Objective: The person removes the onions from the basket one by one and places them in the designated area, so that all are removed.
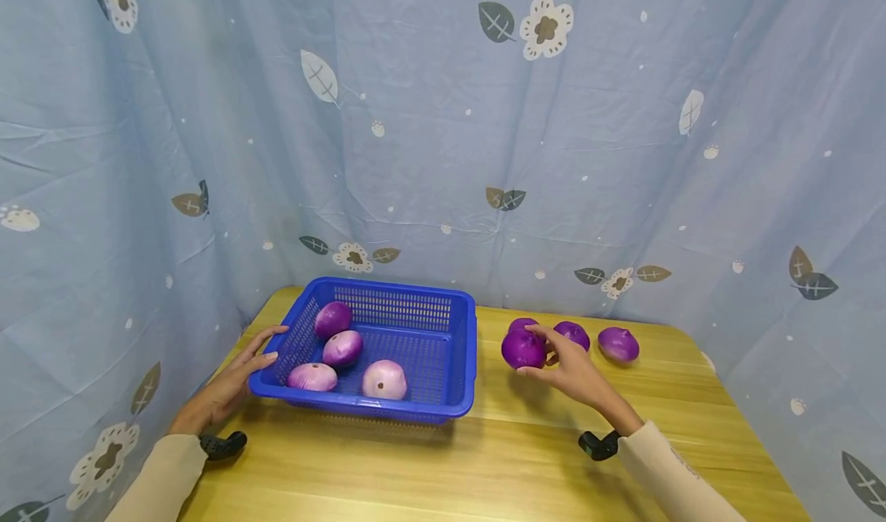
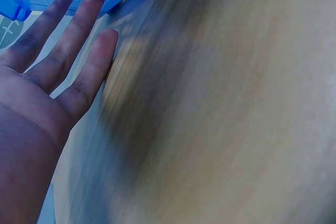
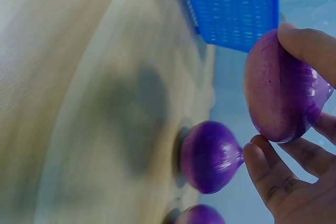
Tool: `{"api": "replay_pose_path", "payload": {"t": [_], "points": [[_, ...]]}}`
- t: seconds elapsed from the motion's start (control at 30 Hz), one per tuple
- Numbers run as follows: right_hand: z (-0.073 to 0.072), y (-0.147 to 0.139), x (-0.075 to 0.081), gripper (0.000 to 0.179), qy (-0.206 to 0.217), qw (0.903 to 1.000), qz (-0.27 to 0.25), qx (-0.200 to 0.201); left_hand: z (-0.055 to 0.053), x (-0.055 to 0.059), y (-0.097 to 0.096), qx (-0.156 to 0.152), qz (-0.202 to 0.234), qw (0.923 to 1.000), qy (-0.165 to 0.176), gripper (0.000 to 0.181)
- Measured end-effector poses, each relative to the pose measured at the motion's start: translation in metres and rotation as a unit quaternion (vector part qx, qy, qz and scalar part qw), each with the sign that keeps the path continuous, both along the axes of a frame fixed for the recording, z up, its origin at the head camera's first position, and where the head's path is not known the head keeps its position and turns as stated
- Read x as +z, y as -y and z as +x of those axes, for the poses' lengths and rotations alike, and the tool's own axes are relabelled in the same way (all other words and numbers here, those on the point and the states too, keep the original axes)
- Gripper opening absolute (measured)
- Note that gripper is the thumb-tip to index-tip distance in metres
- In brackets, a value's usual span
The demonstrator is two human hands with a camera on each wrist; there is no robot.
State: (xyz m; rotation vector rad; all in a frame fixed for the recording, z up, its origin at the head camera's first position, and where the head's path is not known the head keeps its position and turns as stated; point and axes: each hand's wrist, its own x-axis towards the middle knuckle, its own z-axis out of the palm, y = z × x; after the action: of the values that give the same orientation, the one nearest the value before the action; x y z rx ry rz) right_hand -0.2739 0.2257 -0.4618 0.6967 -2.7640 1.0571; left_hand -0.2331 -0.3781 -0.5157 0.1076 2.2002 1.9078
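Observation:
My right hand holds a purple onion between thumb and fingers. In the right wrist view this onion is up off the table, its shadow on the wood below. Behind and beside it on the table are an onion, another onion and a third onion farther right. At the left, my left hand touches the side rim of a blue plastic basket with its fingers extended. Several purple and pale onions lie in the basket, one pale onion near its front wall.
The wooden table reaches back to a blue patterned curtain, which also hangs along the left and right sides. A dark strap-on device sits at my right wrist, with a similar device at the left.

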Motion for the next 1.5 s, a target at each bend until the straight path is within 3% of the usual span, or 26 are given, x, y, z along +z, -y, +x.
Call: {"api": "replay_pose_path", "payload": {"t": [0.37,0.73,1.13,1.5], "points": [[0.001,-0.014,-0.027,0.082,0.003,1.0,-0.007,0.0,0.001,0.001,0.0,-0.002,0.006,1.0,0.006,0.063],[0.0,-0.02,-0.043,0.08,-0.007,0.9996,0.024,-0.009,0.001,0.002,-0.001,-0.005,0.013,0.9999,0.002,0.061],[0.0,-0.021,-0.053,0.08,0.009,0.9998,0.019,-0.001,0.002,0.001,0.0,-0.004,0.013,0.9999,0.006,0.061],[0.002,-0.019,-0.05,0.08,0.016,0.9995,0.026,-0.001,0.002,0.002,-0.001,0.0,0.013,0.9999,0.008,0.062]]}}
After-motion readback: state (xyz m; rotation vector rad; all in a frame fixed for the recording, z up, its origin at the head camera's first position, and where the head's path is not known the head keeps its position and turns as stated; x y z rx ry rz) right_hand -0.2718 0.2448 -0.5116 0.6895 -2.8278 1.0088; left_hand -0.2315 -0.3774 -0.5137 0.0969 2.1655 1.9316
